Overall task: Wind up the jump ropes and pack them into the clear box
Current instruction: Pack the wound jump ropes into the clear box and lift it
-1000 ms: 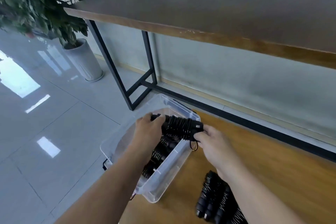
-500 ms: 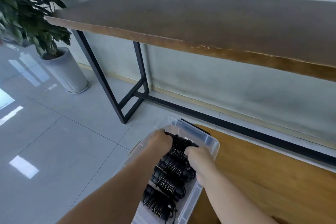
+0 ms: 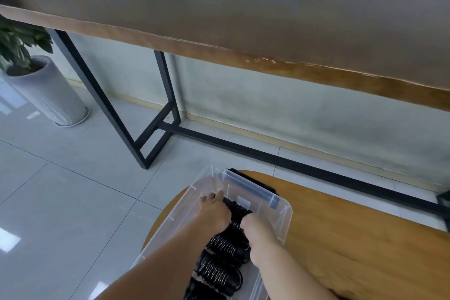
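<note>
Your left hand [image 3: 215,212] and right hand [image 3: 259,231] both reach down into the clear box [image 3: 283,220], which sits at the near left end of a rounded wooden tabletop [image 3: 353,238]. Between them lies a wound jump rope [image 3: 237,209], at the far end of a row of wound ropes [image 3: 220,258] packed side by side along the box. The left hand's fingers curl over the bundle's left end; the right hand closes at its right end, though its fingertips are hidden, so the exact grip there cannot be told. Judged from its look, each bundle is light and springy: stiff handles at the core, cord coiled around them that would loosen if released carelessly. Take hold at the two ends, where the handles give firm purchase, and press the coils inward rather than pinching loose cord. The box wall is smooth and thin and may slide under a push. Beyond stand a long wooden bench [image 3: 243,22] and a potted plant [image 3: 29,56] at the far left.
</note>
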